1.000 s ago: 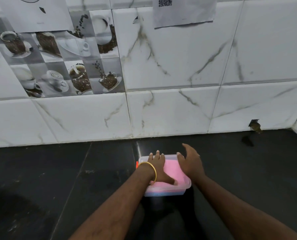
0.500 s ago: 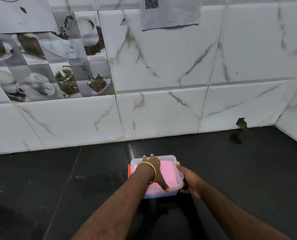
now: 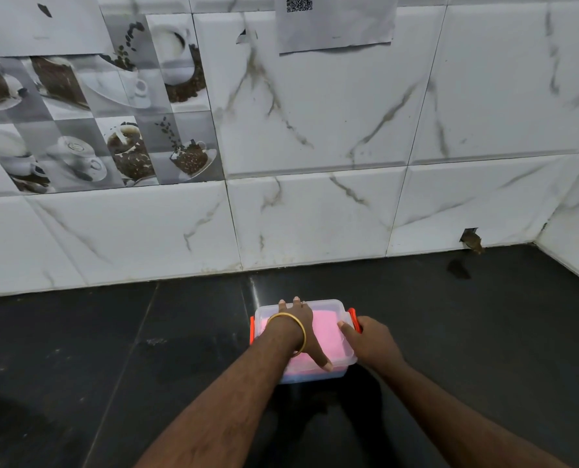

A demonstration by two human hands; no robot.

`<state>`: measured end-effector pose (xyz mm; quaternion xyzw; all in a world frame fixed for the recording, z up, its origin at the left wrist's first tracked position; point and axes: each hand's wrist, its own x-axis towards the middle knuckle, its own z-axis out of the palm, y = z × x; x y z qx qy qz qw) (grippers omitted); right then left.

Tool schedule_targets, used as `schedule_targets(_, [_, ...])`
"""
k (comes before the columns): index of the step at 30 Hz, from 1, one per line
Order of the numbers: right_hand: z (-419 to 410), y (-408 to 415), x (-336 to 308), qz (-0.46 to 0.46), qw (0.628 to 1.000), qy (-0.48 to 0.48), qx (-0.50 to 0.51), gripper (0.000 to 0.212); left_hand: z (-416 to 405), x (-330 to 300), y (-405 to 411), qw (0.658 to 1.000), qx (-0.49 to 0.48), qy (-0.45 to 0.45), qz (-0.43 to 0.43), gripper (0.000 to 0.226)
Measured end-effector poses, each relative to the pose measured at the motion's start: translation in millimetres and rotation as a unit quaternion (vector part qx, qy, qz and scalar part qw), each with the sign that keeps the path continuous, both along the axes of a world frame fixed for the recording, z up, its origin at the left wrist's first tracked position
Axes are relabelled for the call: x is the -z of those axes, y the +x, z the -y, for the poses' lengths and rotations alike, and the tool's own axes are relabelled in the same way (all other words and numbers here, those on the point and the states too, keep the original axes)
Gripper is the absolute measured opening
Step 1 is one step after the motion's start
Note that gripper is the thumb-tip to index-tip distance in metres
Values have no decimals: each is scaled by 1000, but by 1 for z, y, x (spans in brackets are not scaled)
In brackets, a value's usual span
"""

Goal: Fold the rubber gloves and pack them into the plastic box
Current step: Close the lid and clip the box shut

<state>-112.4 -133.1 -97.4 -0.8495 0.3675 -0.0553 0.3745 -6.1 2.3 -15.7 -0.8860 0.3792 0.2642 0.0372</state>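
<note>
Right hand (image 3: 371, 339) has been moved off the lid top within the last second and is now wrapped round the red clip (image 3: 355, 318) at the right end of the plastic box (image 3: 315, 374), lower centre of frame. Left hand (image 3: 300, 327) is kept flat on the lid (image 3: 328, 327), fingers spread wide, thumb reaching the near edge. A second red clip (image 3: 252, 327) is seen at the left end. Pink rubber gloves (image 3: 327, 332) are visible through the clear lid, filling the box. Packing is judged done; latching is judged under way. Whether either clip is snapped shut cannot be told.
</note>
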Motion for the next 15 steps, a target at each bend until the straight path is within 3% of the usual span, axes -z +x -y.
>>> schedule_targets(5, [-8,0,-6,-12,998,-63,11,32,-1,-1,-1,1000,-7,5,-4,134])
schedule_targets(9, [-17,2,-13,-30,985,-170,-12,36,0,-2,-1,1000,-9,5,-8,134])
schedule_targets(15, [-21,0,-17,-21,985,-172,-18,39,-2,2,0,1000,-15,-6,-9,135])
